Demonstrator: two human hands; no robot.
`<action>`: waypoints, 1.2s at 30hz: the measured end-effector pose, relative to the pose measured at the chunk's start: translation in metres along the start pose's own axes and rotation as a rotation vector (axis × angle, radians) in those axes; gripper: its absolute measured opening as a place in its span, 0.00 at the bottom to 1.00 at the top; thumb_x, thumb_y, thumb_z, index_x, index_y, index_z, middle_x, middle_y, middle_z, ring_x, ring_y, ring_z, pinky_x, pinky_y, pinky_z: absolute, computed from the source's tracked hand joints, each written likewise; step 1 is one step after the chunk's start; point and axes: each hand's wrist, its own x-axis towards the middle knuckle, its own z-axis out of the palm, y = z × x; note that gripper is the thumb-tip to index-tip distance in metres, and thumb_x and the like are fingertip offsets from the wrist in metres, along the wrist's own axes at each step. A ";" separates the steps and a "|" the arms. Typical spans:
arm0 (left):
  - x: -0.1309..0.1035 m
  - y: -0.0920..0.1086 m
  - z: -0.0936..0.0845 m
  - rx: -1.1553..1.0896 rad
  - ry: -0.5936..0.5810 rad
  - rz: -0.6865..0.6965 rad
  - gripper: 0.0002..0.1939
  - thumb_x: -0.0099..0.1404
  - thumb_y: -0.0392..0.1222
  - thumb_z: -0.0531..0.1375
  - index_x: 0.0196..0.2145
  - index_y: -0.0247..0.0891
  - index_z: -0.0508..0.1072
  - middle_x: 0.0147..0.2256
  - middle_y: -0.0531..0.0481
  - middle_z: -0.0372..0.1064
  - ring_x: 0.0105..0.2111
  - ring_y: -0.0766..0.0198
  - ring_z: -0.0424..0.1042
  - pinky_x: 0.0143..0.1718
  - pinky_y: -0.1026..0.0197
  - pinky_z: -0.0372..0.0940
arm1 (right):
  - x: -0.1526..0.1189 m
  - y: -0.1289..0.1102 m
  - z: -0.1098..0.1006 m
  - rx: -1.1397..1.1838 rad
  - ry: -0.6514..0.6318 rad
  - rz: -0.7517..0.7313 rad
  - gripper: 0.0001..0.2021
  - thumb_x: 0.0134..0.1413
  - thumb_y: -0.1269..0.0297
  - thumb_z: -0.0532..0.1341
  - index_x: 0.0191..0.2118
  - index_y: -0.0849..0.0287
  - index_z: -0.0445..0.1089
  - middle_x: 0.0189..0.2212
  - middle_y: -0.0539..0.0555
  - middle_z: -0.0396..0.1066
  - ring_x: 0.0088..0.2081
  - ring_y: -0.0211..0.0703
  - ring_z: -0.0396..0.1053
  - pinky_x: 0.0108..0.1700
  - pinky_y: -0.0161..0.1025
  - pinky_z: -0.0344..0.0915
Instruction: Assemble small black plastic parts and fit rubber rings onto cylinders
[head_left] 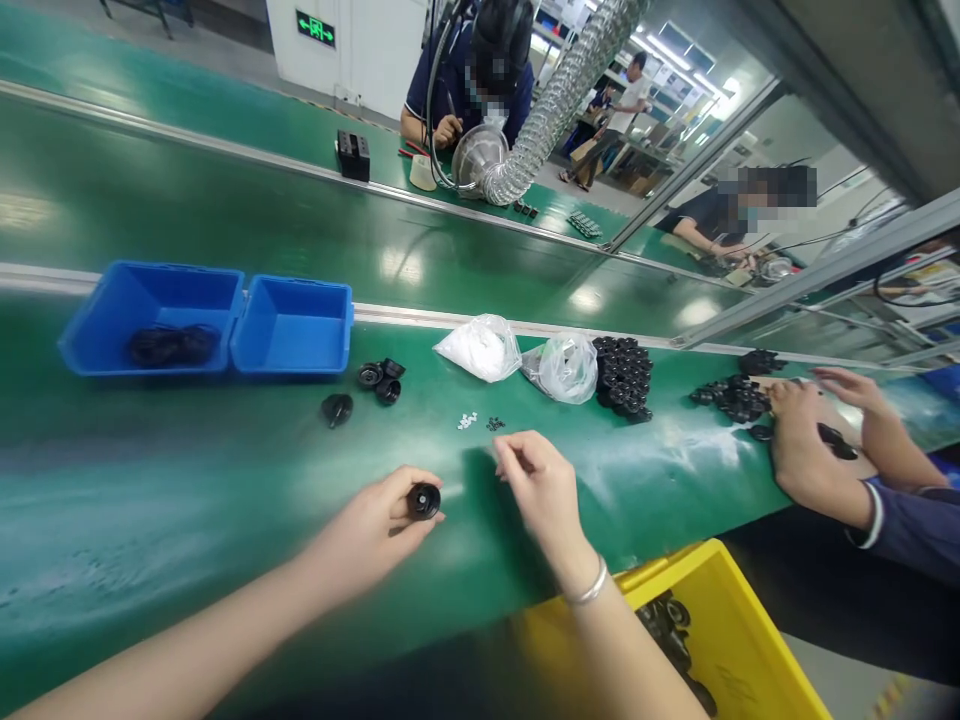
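Note:
My left hand [386,515] is closed round a small round black plastic housing [424,501], its open end turned up toward me and a light spot at its centre. To its right, my right hand [541,488] is over the green work surface with thumb and forefinger pinched together. Whatever may be between those fingertips is too small to make out. Just beyond them lie a little group of tiny black parts [496,424] and a group of tiny white parts [467,421]. Several loose black housings [388,390] lie farther left, one standing apart.
Two blue bins [291,335] stand at the left; one holds a dark coil [172,345]. Along the rail sit a bag of white parts [484,348], another clear bag [564,367] and piled black parts [624,378]. A co-worker's hands [806,440] work at right, above a yellow crate [720,620].

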 end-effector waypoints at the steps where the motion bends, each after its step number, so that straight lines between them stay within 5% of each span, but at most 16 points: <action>1: 0.000 -0.001 0.000 -0.007 0.000 -0.014 0.15 0.63 0.43 0.57 0.48 0.43 0.67 0.44 0.47 0.73 0.47 0.56 0.74 0.50 0.56 0.67 | 0.005 0.014 -0.003 -0.049 0.002 0.059 0.07 0.62 0.65 0.56 0.33 0.57 0.70 0.26 0.52 0.68 0.29 0.42 0.67 0.34 0.41 0.66; 6: 0.004 -0.004 0.000 -0.064 -0.003 -0.050 0.20 0.62 0.43 0.59 0.52 0.43 0.66 0.48 0.46 0.71 0.49 0.55 0.73 0.53 0.56 0.66 | 0.021 0.054 -0.005 -0.132 -0.030 0.036 0.06 0.60 0.65 0.57 0.38 0.59 0.71 0.32 0.55 0.69 0.33 0.45 0.68 0.37 0.43 0.67; 15: 0.007 -0.005 0.000 -0.068 -0.026 -0.090 0.20 0.61 0.43 0.60 0.52 0.43 0.65 0.52 0.45 0.69 0.49 0.53 0.73 0.53 0.55 0.65 | 0.029 0.047 -0.003 -0.113 -0.089 -0.025 0.06 0.61 0.68 0.55 0.35 0.57 0.69 0.32 0.54 0.68 0.36 0.45 0.67 0.39 0.41 0.65; 22: 0.009 -0.008 0.000 -0.106 -0.049 -0.098 0.21 0.61 0.45 0.61 0.51 0.41 0.65 0.52 0.43 0.70 0.49 0.53 0.73 0.54 0.55 0.65 | 0.034 0.055 -0.011 -0.083 -0.121 0.033 0.06 0.57 0.67 0.59 0.30 0.58 0.69 0.26 0.51 0.67 0.28 0.40 0.65 0.32 0.37 0.63; 27: 0.009 -0.010 -0.001 -0.137 -0.032 -0.080 0.20 0.61 0.44 0.60 0.51 0.41 0.65 0.48 0.45 0.72 0.48 0.52 0.74 0.52 0.53 0.65 | 0.018 0.012 -0.006 0.067 -0.083 0.031 0.07 0.59 0.65 0.57 0.30 0.58 0.68 0.26 0.51 0.66 0.27 0.39 0.64 0.30 0.37 0.63; 31: 0.010 -0.007 -0.002 -0.134 -0.026 -0.038 0.19 0.59 0.41 0.60 0.49 0.39 0.67 0.42 0.47 0.74 0.44 0.52 0.76 0.47 0.56 0.68 | -0.005 -0.034 0.009 0.232 -0.204 -0.065 0.04 0.60 0.66 0.58 0.34 0.56 0.69 0.29 0.50 0.67 0.30 0.38 0.66 0.32 0.35 0.65; 36: 0.009 -0.008 -0.004 -0.038 -0.012 0.003 0.17 0.59 0.41 0.59 0.48 0.41 0.69 0.33 0.51 0.75 0.35 0.57 0.76 0.38 0.59 0.69 | -0.016 -0.048 0.028 0.302 -0.277 -0.182 0.04 0.61 0.68 0.57 0.38 0.56 0.68 0.33 0.53 0.66 0.34 0.40 0.67 0.36 0.37 0.67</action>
